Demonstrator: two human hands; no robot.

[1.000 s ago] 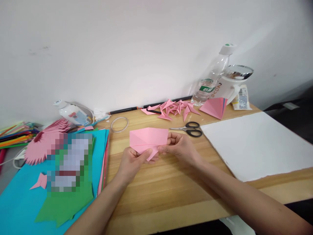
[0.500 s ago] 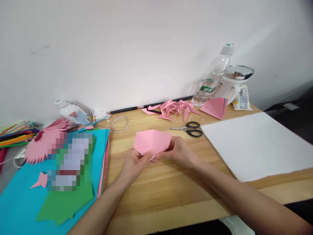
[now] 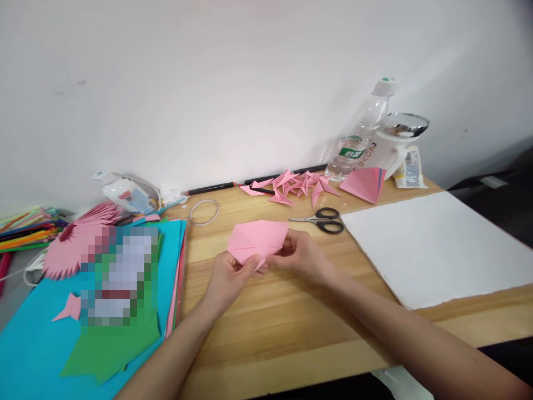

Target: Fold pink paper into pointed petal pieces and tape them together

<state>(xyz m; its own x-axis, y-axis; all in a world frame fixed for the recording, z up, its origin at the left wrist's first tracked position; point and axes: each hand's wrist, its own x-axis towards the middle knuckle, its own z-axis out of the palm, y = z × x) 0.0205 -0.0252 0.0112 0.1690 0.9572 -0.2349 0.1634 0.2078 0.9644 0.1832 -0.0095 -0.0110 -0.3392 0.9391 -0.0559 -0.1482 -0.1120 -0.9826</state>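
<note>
A sheet of pink paper (image 3: 258, 239) with crease lines is held up over the wooden table between my two hands. My left hand (image 3: 231, 278) is closed on its lower left edge, thumb on top near the bottom corner. At the right edge, my right hand (image 3: 302, 255) pinches the same paper, some of its fingers hidden behind it. Beyond the paper lie scissors (image 3: 327, 219) with black handles, and farther back a pile of folded pink paper pieces (image 3: 291, 183).
A white board (image 3: 441, 250) covers the right side of the wooden table (image 3: 266, 344). Blue and green paper sheets (image 3: 37, 344) are stacked at left. At the back stand a water bottle (image 3: 353, 136) and a white mug (image 3: 389, 147). A tape ring (image 3: 204, 212) lies behind my left hand.
The pink paper's right side has shifted slightly inward and its creased face shows flatter. My right hand has moved a little with it; my left hand stays nearly still.
</note>
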